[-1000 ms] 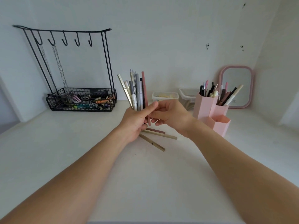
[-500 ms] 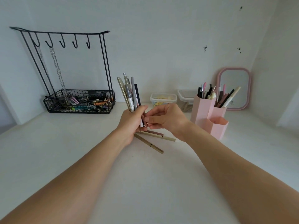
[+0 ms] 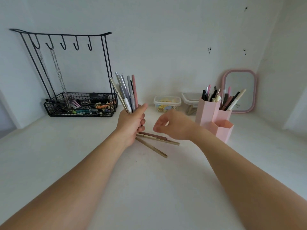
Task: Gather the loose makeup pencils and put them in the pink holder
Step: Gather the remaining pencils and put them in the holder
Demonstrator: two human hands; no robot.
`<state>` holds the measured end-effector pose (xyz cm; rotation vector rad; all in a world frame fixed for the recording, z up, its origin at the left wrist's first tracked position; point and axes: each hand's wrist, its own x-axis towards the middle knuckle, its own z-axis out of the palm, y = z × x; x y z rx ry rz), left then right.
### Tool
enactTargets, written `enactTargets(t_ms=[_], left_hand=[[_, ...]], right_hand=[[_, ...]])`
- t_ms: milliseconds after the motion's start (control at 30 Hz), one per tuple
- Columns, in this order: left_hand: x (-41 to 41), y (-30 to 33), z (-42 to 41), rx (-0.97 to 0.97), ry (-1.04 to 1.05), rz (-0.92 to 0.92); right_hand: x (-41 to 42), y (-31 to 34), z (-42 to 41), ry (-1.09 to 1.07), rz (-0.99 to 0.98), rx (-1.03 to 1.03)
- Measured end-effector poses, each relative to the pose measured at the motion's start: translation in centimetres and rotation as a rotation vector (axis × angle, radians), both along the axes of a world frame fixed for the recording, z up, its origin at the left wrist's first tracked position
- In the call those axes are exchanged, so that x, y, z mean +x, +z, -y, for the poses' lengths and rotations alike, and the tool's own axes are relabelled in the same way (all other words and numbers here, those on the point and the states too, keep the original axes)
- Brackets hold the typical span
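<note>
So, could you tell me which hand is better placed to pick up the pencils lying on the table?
The right hand: it holds nothing and hovers just above the loose pencils; the left hand grips a bundle.

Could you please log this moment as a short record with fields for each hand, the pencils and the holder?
left hand: grips a bundle of pencils, tips up
right hand: blurred, fingers curled, nothing visibly held
loose pencils: three on the table, below the hands
pink holder: right of the hands, back cells hold pencils, front cell looks empty
</note>
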<state>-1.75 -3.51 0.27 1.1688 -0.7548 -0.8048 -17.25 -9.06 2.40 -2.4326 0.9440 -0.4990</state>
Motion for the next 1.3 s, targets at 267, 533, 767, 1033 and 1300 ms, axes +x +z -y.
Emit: enactTargets(t_ms=[267, 533, 767, 1033, 1300], left_hand=[[-0.1, 0.2, -0.3, 0.039, 0.016, -0.029], [-0.2, 0.4, -0.6, 0.098, 0.044, -0.015], [-0.5, 0.3, -0.7, 0.058, -0.051, -0.041], [-1.4, 0.4, -0.7, 0.01, -0.152, -0.057], [-1.5, 0.2, -0.8, 0.019, -0.161, -0.014]], right_hand=[[-0.2, -0.3, 0.3, -0.044, -0.189, 0.015], [-1.4, 0.2, 1.7, -0.148, -0.017, 0.331], [-0.9, 0.6, 0.8, -0.047, 0.471, 0.507], [0.3, 0.6, -0.9, -0.083, 0.706, 0.446], [0.7, 0.2, -1.4, -0.061, 0.762, 0.388]])
